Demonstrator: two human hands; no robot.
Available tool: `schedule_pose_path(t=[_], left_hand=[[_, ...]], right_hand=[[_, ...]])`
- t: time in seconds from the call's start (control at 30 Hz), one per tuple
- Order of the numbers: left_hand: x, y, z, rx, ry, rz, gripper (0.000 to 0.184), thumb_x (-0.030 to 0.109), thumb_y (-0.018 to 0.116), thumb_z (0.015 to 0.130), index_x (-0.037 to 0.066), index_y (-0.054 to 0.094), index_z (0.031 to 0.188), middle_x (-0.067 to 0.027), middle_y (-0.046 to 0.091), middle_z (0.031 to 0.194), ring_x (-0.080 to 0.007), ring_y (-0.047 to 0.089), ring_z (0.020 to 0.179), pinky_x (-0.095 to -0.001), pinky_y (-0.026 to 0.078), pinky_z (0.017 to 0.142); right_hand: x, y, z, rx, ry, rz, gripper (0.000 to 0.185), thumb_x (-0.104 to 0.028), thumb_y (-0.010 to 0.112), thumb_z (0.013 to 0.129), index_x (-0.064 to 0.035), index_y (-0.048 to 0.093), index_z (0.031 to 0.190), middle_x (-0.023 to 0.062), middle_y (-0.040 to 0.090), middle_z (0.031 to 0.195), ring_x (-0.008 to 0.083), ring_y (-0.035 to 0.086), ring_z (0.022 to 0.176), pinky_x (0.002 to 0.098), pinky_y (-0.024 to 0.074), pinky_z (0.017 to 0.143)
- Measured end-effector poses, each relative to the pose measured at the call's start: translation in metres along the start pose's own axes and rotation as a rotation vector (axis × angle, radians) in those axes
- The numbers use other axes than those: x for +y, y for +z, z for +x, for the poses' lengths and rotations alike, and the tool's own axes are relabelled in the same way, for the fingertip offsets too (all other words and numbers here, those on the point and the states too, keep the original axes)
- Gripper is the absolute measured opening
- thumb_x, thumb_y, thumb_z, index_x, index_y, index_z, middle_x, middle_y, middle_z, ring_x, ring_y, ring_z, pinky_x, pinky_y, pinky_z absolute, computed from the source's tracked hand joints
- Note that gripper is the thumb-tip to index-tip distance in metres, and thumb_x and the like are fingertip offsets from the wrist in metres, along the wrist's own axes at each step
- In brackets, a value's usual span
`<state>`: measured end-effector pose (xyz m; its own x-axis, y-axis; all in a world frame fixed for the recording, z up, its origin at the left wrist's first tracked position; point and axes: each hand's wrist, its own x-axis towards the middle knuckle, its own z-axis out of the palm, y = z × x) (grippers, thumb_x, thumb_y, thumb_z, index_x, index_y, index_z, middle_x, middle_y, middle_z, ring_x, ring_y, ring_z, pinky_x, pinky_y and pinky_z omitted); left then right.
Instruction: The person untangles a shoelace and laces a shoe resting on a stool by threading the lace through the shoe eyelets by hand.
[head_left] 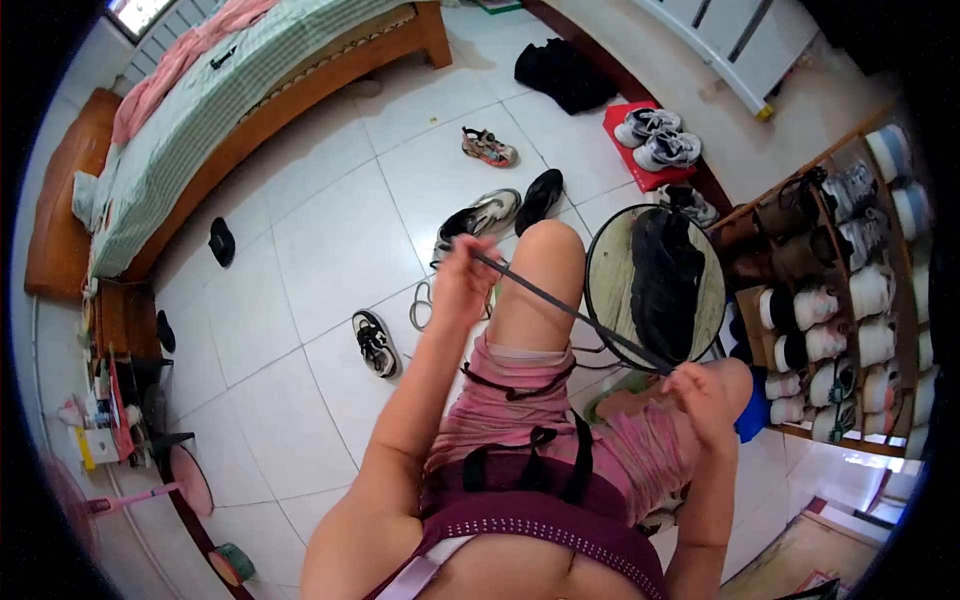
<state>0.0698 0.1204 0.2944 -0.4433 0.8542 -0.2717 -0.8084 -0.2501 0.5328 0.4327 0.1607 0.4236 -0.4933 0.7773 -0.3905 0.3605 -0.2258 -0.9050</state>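
Observation:
A dark shoelace (560,303) is stretched taut between my two hands, across my lap. My left hand (467,283), closed with the fingers pinched, grips its upper left end above the floor. At the lower right end, my right hand (702,398) is closed on the lace beside my knee. A round stool (612,250) with a wood-look top and a black rim stands just beyond my right hand. On it lies a black shoe (665,285). Several black laces (530,455) rest across my pink shorts.
Loose shoes lie on the tiles, including a black-and-white sneaker (375,343) and a sandal (488,147). A filled shoe rack (835,300) stands at the right. White sneakers (667,150) sit on a red box (620,125). A bed (290,95) is at the upper left.

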Motion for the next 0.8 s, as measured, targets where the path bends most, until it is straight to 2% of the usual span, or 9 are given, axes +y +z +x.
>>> schedule_pose_path(t=[0.03, 0.07, 0.13, 0.27, 0.3, 0.4, 0.63, 0.73, 0.8], left_hand=[[0.011, -0.023, 0.021, 0.013, 0.088, 0.012, 0.025, 0.034, 0.046, 0.098, 0.012, 0.056, 0.101, -0.0089, 0.065, 0.107, -0.0189, 0.065, 0.085, -0.0308, 0.055, 0.067], [0.021, -0.044, 0.037, 0.097, 0.066, -0.003, 0.025, 0.034, 0.045, 0.098, 0.012, 0.056, 0.103, -0.0086, 0.064, 0.11, -0.0197, 0.064, 0.091, -0.0314, 0.055, 0.069], [0.036, -0.07, 0.056, 0.229, -0.002, -0.006, 0.027, 0.034, 0.045, 0.098, 0.012, 0.053, 0.113, -0.0067, 0.061, 0.12, -0.0217, 0.062, 0.102, -0.0324, 0.056, 0.072], [0.034, -0.092, 0.068, 0.1, -0.136, -0.026, 0.03, 0.029, 0.047, 0.098, 0.014, 0.05, 0.123, -0.0063, 0.06, 0.122, -0.0234, 0.062, 0.104, -0.0324, 0.057, 0.076], [0.03, -0.091, 0.068, 0.1, -0.151, -0.062, 0.029, 0.029, 0.053, 0.095, 0.014, 0.054, 0.12, -0.0074, 0.061, 0.119, -0.0223, 0.063, 0.102, -0.0325, 0.058, 0.075], [0.018, -0.093, 0.071, 0.053, -0.145, -0.111, 0.029, 0.028, 0.052, 0.095, 0.014, 0.054, 0.121, -0.0061, 0.061, 0.119, -0.0226, 0.062, 0.103, -0.0338, 0.058, 0.077], [0.008, -0.089, 0.075, 0.046, -0.138, -0.101, 0.032, 0.03, 0.053, 0.095, 0.014, 0.051, 0.123, -0.0059, 0.062, 0.117, -0.0223, 0.062, 0.103, -0.0331, 0.056, 0.079], [0.007, -0.09, 0.077, 0.019, -0.151, -0.118, 0.027, 0.027, 0.049, 0.097, 0.014, 0.054, 0.12, -0.0062, 0.062, 0.118, -0.0234, 0.062, 0.103, -0.0342, 0.057, 0.078], [0.004, -0.092, 0.08, 0.136, -0.179, -0.072, 0.028, 0.03, 0.053, 0.095, 0.015, 0.054, 0.118, -0.0046, 0.065, 0.11, -0.0183, 0.063, 0.092, -0.0287, 0.055, 0.071]], right_hand=[[0.0, -0.013, 0.0, 0.032, 0.051, 0.052, 0.025, -0.021, 0.054, 0.094, -0.0035, 0.056, 0.077, -0.0049, 0.044, 0.058, 0.0029, 0.038, 0.049, 0.0181, 0.0289, 0.045], [0.0, -0.026, 0.0, 0.024, 0.052, 0.048, 0.025, -0.021, 0.054, 0.094, -0.0035, 0.056, 0.077, -0.0049, 0.044, 0.058, 0.0029, 0.038, 0.049, 0.0181, 0.0289, 0.045], [0.002, -0.048, 0.004, 0.195, 0.136, 0.014, 0.028, -0.023, 0.053, 0.096, -0.0022, 0.057, 0.077, -0.0038, 0.047, 0.06, 0.0046, 0.04, 0.05, 0.0208, 0.0302, 0.046], [0.006, -0.057, 0.016, 0.257, 0.036, 0.156, 0.031, -0.028, 0.054, 0.096, -0.0055, 0.052, 0.075, -0.0067, 0.037, 0.057, 0.0014, 0.029, 0.047, 0.0195, 0.021, 0.043], [0.006, -0.058, 0.019, 0.252, 0.047, 0.152, 0.031, -0.028, 0.054, 0.096, -0.0055, 0.052, 0.075, -0.0067, 0.037, 0.057, 0.0014, 0.029, 0.047, 0.0195, 0.021, 0.043], [0.003, -0.057, 0.028, 0.37, 0.014, 0.237, 0.032, -0.03, 0.055, 0.096, -0.0068, 0.051, 0.074, -0.0063, 0.038, 0.056, 0.002, 0.03, 0.046, 0.0198, 0.022, 0.042], [-0.003, -0.065, 0.035, 0.412, 0.082, 0.187, 0.032, -0.032, 0.055, 0.095, -0.0076, 0.05, 0.074, -0.0063, 0.038, 0.055, 0.0026, 0.03, 0.044, 0.0196, 0.0227, 0.041], [0.0, -0.072, 0.034, 0.419, 0.085, 0.178, 0.034, -0.033, 0.056, 0.095, -0.0084, 0.049, 0.073, -0.0068, 0.038, 0.056, 0.0026, 0.03, 0.045, 0.0202, 0.0226, 0.041], [0.007, -0.078, 0.031, 0.367, 0.082, 0.138, 0.032, -0.031, 0.056, 0.095, -0.0084, 0.05, 0.072, -0.0067, 0.039, 0.056, 0.0022, 0.03, 0.046, 0.0205, 0.0228, 0.042]])
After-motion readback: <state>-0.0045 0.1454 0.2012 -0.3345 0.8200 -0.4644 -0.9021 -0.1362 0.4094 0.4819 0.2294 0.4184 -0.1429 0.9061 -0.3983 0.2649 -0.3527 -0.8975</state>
